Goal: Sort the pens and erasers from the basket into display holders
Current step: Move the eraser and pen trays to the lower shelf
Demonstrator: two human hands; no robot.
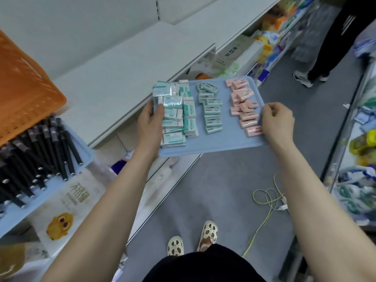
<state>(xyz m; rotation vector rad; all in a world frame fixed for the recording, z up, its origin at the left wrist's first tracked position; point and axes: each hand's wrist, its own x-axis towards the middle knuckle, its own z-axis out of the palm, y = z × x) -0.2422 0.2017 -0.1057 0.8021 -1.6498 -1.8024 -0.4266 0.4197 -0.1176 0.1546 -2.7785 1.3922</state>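
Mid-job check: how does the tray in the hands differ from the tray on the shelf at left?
The held tray carries erasers in three colour groups; the shelf tray carries black pens. The held tray is in the air, gripped by the left hand and right hand; the shelf tray rests by the orange basket. Both are light blue.

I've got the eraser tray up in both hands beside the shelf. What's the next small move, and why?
Probably slide the blue tray leftward onto the white shelf, kept level. The left hand and right hand grip its side edges, it hangs over the aisle floor, and the loose erasers could slip if it tilts.
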